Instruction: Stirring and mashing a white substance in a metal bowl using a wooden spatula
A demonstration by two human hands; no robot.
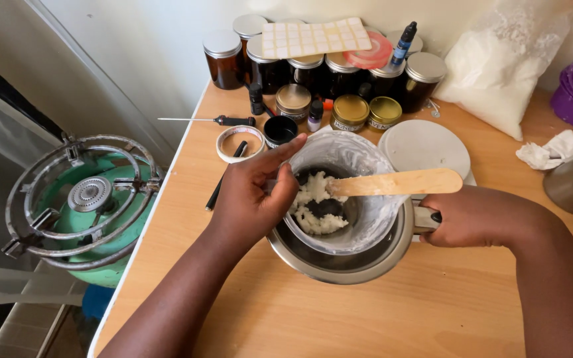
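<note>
Item: your left hand (250,199), grip pinched on the rim of a wax-coated inner bowl (366,219), thumb over the edge and fingers curled inside toward the contents. Item: your right hand (475,215), grip closed around the handle of the outer steel pot (339,265) that cradles that bowl on the counter (339,318). Item: white wax lumps (316,205), clumped and crumbly, lying just beside your left fingertips at the bowl's bottom; dark bare patches show between them. Item: flat wooden stirring stick (399,181), resting across the bowl's rim, its near end in the lumps, its broad end above your right grip; neither hand holds it. Status, as a judgement: the lumps are loaded but look solid, and the gas burner (84,202), well off to the left of your left grip, shows no flame, so melting, stirring and filling seem to remain. Beyond both grips: amber jars with metal lids (313,66), a white tray mould (316,36) on top of them, small gold tins (366,111), a roll of tape (240,142), a screwdriver (227,120), a white round lid (426,146), a bag of white flakes (499,66) past your right grip.
</note>
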